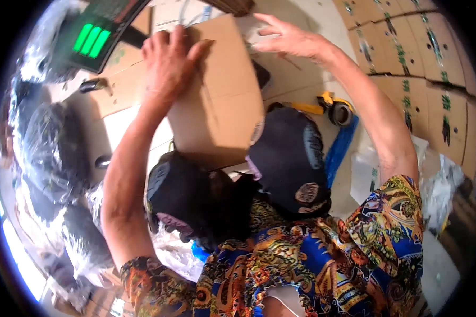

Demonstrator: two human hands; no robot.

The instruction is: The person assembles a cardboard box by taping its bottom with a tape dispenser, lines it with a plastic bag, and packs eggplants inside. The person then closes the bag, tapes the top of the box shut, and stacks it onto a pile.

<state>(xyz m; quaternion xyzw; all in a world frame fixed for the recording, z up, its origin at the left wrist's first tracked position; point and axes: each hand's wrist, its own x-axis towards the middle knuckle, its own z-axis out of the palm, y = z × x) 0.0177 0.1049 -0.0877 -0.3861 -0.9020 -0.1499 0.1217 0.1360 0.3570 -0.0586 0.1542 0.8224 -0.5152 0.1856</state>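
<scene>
A brown cardboard box (230,90) stands in front of my knees. My left hand (166,66) is at its far left edge, thumb against the cardboard and fingers bent over the edge, with the fingertips partly hidden. Past the far right corner of the box, my right hand (288,41) is raised in the air. Its fingers are apart and nothing shows in them.
A yellow tape dispenser (336,108) lies on the floor right of my knee, near a blue plastic strip (341,150). Cardboard boxes (407,47) are stacked at right. Dark bundles in clear plastic (55,150) line the left, below a green-lit display (91,40).
</scene>
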